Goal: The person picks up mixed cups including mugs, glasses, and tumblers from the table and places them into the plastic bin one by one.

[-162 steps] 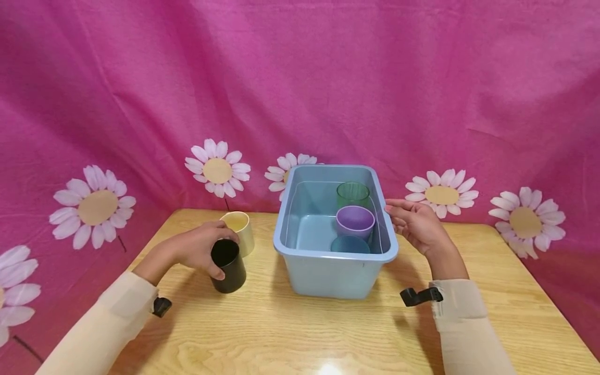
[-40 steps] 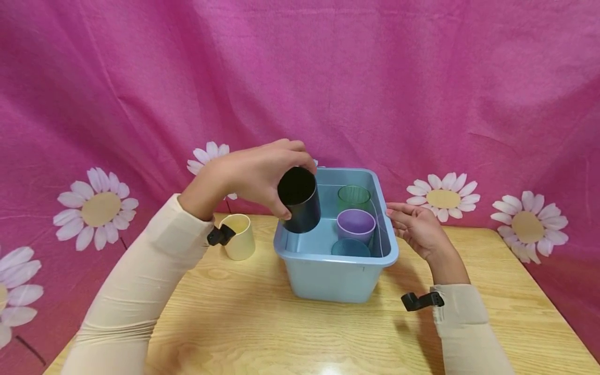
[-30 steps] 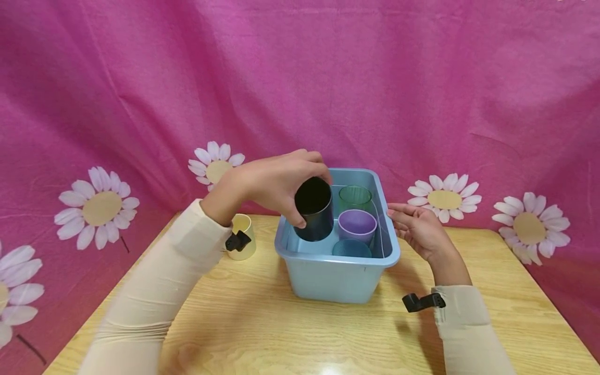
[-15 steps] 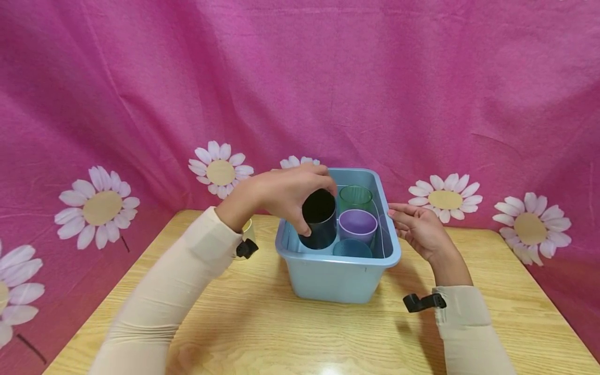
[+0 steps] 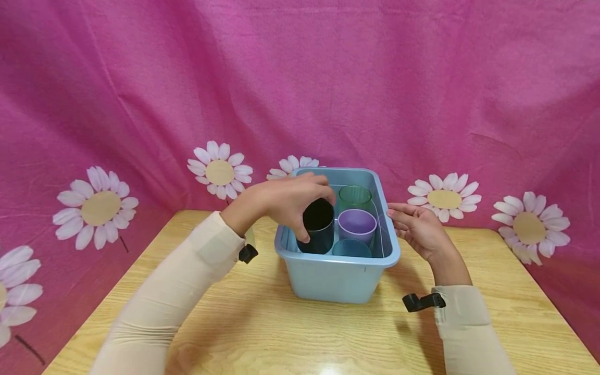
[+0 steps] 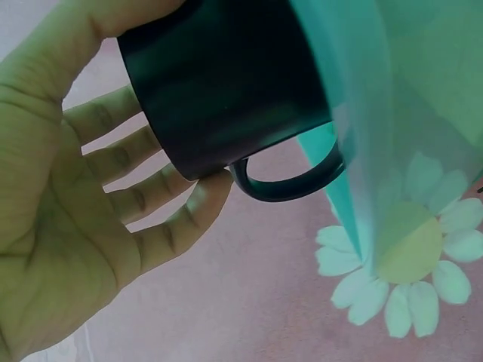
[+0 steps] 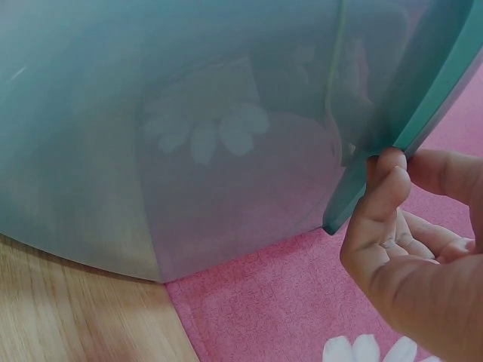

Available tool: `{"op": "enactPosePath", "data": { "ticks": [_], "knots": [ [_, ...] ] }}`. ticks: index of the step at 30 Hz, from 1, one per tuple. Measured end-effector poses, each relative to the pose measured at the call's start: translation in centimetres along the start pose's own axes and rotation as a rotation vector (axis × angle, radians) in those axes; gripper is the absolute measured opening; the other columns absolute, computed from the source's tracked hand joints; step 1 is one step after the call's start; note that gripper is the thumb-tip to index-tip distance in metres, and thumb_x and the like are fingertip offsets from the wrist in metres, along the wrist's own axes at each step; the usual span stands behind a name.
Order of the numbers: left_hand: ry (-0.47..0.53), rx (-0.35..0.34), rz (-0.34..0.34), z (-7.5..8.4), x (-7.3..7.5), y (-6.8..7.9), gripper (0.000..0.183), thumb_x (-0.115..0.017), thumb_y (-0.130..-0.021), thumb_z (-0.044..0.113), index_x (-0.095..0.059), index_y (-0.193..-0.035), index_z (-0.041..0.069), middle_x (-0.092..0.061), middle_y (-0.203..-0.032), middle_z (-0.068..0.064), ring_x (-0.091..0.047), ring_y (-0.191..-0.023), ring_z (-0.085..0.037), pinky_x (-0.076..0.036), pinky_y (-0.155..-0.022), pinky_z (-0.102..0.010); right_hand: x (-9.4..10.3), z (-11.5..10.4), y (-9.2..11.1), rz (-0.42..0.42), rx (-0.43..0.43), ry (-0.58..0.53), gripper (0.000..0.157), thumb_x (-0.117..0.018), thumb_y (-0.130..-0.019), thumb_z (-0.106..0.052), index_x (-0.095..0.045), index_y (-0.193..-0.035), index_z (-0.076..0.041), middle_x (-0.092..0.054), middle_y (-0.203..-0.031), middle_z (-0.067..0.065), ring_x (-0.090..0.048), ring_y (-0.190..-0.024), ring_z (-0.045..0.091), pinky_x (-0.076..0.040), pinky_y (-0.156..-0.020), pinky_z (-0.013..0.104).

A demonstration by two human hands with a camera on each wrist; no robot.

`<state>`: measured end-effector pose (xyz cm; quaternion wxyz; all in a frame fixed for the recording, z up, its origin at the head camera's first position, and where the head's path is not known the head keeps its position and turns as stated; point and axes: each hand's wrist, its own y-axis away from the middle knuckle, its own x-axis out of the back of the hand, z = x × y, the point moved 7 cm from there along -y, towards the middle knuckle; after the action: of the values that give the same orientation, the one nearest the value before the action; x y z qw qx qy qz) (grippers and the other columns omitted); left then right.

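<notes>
My left hand [image 5: 290, 203] grips a black mug [image 5: 317, 237] by its rim, inside the left part of a light blue plastic tub [image 5: 333, 281]. In the left wrist view the mug's handle [image 6: 290, 185] juts out past the fingers, beside the tub's wall. Whether the mug's base touches the tub floor is hidden. Along the tub's right side stand a green ribbed glass [image 5: 354, 196], a purple cup [image 5: 357, 225] and a teal cup [image 5: 351, 248]. At the tub's right rim, my right hand [image 5: 419, 229] pinches the edge [image 7: 423, 105] between thumb and finger.
A cream cup [image 5: 250, 237] on the wooden table [image 5: 262, 328] is mostly hidden behind my left wrist. The pink flowered cloth [image 5: 412, 94] hangs behind the table and along its sides.
My left hand has carried the black mug from the table beside the cream cup, over the tub's left rim and down inside. The right hand keeps its place at the rim.
</notes>
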<state>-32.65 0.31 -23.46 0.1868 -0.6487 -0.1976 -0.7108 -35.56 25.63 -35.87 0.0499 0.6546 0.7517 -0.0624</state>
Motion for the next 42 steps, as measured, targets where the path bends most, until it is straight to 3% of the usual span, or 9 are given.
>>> {"op": "enactPosePath", "data": {
  "ticks": [11,18,27,42],
  "knots": [
    [-0.014,-0.002,-0.031,-0.6,-1.9,-0.6,0.076,-0.093,-0.069,0.037,-0.061,-0.136,0.017,-0.055,-0.131,0.001,-0.045,-0.122,-0.016,-0.051,-0.094,-0.03,0.1,0.1,-0.2,0.004,-0.006,0.007,0.019,-0.072,-0.097,-0.016,-0.072,-0.115,-0.01,-0.076,-0.099,0.0,-0.072,-0.084,0.011,-0.058,-0.074,0.023],
    [-0.01,-0.004,-0.049,-1.2,-3.2,-1.3,0.076,-0.093,-0.069,0.037,-0.062,-0.136,0.016,-0.056,-0.127,0.001,-0.046,-0.119,-0.015,-0.051,-0.09,-0.027,0.1,0.1,-0.3,0.005,0.003,0.016,0.023,-0.072,-0.097,-0.016,-0.071,-0.119,-0.007,-0.076,-0.099,0.001,-0.072,-0.083,0.011,-0.058,-0.074,0.023],
    [-0.029,-0.028,-0.042,-1.7,-4.9,-2.3,0.075,-0.093,-0.07,0.038,-0.063,-0.135,0.015,-0.057,-0.127,-0.001,-0.048,-0.117,-0.016,-0.048,-0.095,-0.028,0.1,0.0,-0.2,-0.002,0.009,0.001,0.022,-0.07,-0.098,-0.014,-0.071,-0.119,-0.006,-0.076,-0.098,0.0,-0.072,-0.083,0.011,-0.059,-0.074,0.023],
    [-0.012,0.016,-0.117,-2.3,-8.0,-3.4,0.075,-0.095,-0.071,0.032,-0.063,-0.137,0.014,-0.056,-0.127,-0.001,-0.047,-0.119,-0.018,-0.051,-0.094,-0.031,0.0,0.0,-0.1,-0.003,-0.001,-0.029,0.029,-0.071,-0.097,-0.012,-0.067,-0.123,0.0,-0.076,-0.097,0.001,-0.071,-0.081,0.01,-0.058,-0.071,0.022]
  ]
}}
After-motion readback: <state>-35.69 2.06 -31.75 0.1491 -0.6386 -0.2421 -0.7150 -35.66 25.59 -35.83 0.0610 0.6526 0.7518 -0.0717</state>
